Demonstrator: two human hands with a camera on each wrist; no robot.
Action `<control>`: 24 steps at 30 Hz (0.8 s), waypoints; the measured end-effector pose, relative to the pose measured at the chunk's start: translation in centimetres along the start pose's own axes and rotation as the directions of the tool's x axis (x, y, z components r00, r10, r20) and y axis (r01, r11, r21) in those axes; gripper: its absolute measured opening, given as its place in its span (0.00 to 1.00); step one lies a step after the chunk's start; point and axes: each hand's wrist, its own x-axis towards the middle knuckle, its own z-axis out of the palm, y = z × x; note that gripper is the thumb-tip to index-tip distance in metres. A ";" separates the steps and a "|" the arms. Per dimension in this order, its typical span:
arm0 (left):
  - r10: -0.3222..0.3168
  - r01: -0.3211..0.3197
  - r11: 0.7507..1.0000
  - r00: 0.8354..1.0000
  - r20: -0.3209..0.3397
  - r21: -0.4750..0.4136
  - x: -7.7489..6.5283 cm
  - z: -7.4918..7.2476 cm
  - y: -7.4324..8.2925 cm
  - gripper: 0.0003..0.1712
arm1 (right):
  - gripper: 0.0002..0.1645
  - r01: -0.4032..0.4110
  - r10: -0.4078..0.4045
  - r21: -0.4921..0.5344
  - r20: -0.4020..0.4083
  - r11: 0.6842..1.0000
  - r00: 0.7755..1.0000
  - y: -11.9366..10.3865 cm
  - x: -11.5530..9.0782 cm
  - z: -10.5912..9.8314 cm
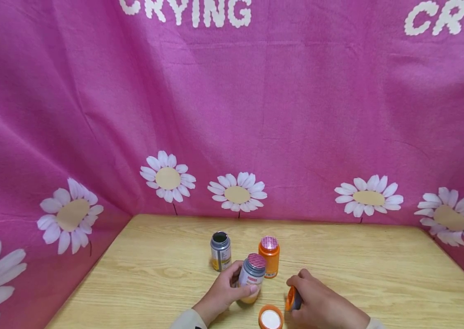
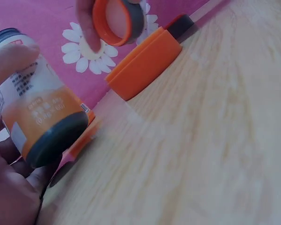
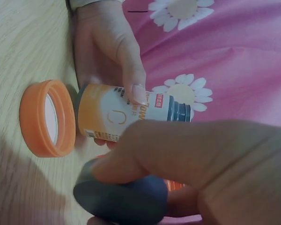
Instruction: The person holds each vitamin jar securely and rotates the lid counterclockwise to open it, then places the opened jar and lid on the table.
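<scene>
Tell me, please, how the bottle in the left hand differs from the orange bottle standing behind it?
The held bottle has a grey-and-white upper body with an orange lower band; the orange bottle is orange all over. The held bottle sits in the grip of the left hand, nearer the person; the orange bottle stands free on the table, untouched. Both stand upright, uncapped, with a pink foil seal across the mouth.

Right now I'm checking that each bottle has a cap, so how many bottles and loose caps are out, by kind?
Bottles: 3 – grey open bottle, orange foil-sealed bottle, bottle in left hand
Loose caps: 2 – orange cap on table, cap in right hand
Total: 5
</scene>
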 end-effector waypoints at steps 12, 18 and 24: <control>0.021 -0.024 0.999 0.995 -0.095 -0.031 0.0 0.1 -0.2 0.33 | 0.19 -0.064 0.050 0.101 0.140 0.993 0.989 0.6 -0.6 0.6; 0.053 -0.054 0.999 0.989 -0.141 -0.004 0.6 0.1 -0.7 0.36 | 0.23 -0.095 0.100 -0.043 0.120 0.995 0.988 0.8 -0.4 1.0; 0.054 -0.048 0.998 0.985 -0.166 0.038 1.2 0.1 -1.0 0.37 | 0.13 -0.080 0.094 -0.133 0.105 0.988 0.990 0.7 -0.2 1.4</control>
